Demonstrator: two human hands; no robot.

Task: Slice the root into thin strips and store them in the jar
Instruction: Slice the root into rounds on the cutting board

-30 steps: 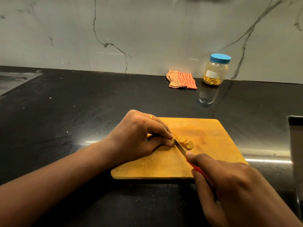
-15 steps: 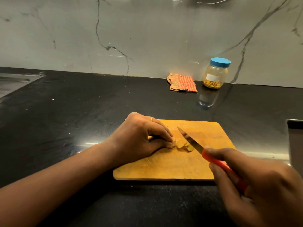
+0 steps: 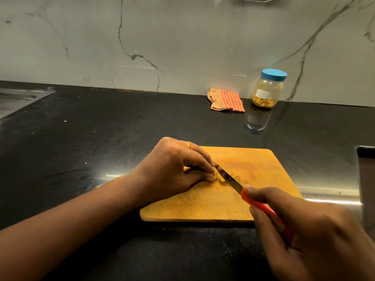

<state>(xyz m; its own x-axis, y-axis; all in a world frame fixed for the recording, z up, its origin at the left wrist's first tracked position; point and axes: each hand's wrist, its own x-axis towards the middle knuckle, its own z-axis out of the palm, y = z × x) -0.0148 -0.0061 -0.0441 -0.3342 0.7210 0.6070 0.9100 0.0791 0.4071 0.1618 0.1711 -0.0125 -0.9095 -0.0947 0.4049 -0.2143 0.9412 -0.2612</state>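
On the black bench (image 3: pixel 81 138), a checked cloth (image 3: pixel 227 100) and the blue-lidded jar (image 3: pixel 266 92), yellow strips at its bottom, stand by the marble wall (image 3: pixel 182 37), well apart from the wooden cutting board (image 3: pixel 263 169). The root (image 3: pixel 220 177) is a small pale-yellow piece at the board's middle, partly hidden behind the blade. The left hand (image 3: pixel 172 169) rests curled on the board, its grip pinching the root; the right hand (image 3: pixel 308 230) has its grip clenched round the red handle of the knife (image 3: pixel 229 176), blade against the root.

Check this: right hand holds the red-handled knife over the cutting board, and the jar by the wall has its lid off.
One error: the head view shows the blue lid sitting on the jar, not off. The rest stands.
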